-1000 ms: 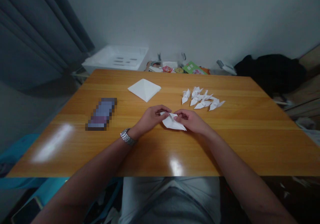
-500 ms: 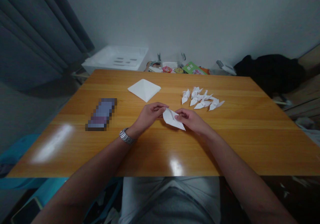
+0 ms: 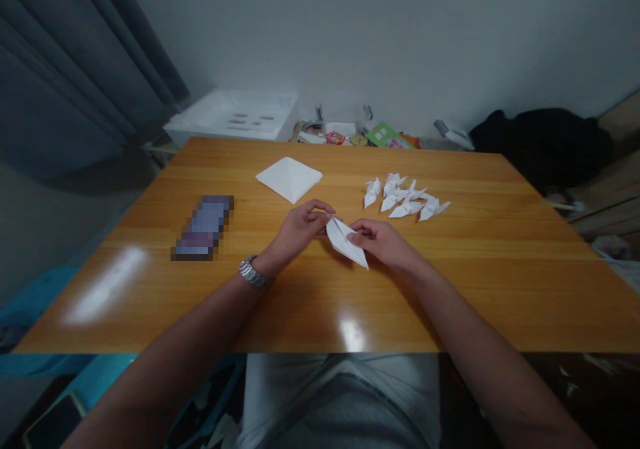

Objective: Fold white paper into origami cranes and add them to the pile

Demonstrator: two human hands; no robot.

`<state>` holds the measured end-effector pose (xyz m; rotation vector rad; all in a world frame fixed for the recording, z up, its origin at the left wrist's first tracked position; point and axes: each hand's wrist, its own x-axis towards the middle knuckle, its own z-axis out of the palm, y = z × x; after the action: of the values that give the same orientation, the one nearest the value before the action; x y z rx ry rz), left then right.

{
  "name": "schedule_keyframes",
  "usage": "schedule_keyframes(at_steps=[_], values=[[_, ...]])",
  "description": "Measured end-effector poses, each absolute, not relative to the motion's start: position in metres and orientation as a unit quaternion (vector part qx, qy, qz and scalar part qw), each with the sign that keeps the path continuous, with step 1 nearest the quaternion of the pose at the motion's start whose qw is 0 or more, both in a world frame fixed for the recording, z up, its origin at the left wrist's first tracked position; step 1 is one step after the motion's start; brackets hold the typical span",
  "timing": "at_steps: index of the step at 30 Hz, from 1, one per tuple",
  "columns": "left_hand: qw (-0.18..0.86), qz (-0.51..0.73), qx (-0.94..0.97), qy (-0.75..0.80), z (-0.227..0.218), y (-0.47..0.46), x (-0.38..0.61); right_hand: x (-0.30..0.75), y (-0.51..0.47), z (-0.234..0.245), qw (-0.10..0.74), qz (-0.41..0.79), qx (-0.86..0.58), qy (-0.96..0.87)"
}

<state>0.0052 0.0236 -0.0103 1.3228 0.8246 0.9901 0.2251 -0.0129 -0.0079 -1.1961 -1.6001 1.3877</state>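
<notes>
Both my hands meet over the middle of a wooden table. Between them is a folded white paper piece, tilted up on edge. My left hand, with a metal watch on its wrist, pinches the paper's upper left corner with curled fingers. My right hand grips its right side, fingers closed on it. Beyond my right hand lies a cluster of several small folded white paper cranes. A stack of white square paper sits beyond my left hand.
A blurred dark rectangular object lies on the table's left part. Behind the far edge are a white tray, colourful small packages and a black bag. Dark curtains hang at the left.
The paper piece went from lying nearly flat on the table to being raised and tilted on edge between my hands. My left hand's fingers shifted to its upper corner.
</notes>
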Motion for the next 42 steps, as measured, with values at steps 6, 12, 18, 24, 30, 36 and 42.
schedule_keyframes(at_steps=[6, 12, 18, 24, 30, 36, 42], values=[[0.55, 0.423, 0.62, 0.365, -0.002, 0.021, 0.005, 0.224, -0.013, -0.007, 0.359, 0.531, -0.466, -0.61], [0.509, 0.427, 0.646, 0.377, 0.0, 0.018, 0.006, 0.224, -0.014, -0.006, 0.368, 0.525, -0.462, -0.613], [0.504, 0.423, 0.648, 0.385, -0.002, 0.019, 0.007, 0.223, -0.016, -0.003, 0.362, 0.515, -0.46, -0.626], [0.515, 0.426, 0.638, 0.383, 0.0, 0.019, 0.007, 0.223, -0.017, -0.004, 0.36, 0.516, -0.453, -0.632], [0.511, 0.424, 0.638, 0.391, 0.0, 0.018, 0.007, 0.223, -0.016, -0.004, 0.353, 0.511, -0.455, -0.638], [0.52, 0.421, 0.632, 0.391, -0.002, 0.018, 0.006, 0.223, -0.016, -0.004, 0.354, 0.493, -0.456, -0.65], [0.528, 0.416, 0.618, 0.407, 0.0, 0.016, 0.006, 0.224, -0.016, -0.005, 0.351, 0.476, -0.46, -0.662]])
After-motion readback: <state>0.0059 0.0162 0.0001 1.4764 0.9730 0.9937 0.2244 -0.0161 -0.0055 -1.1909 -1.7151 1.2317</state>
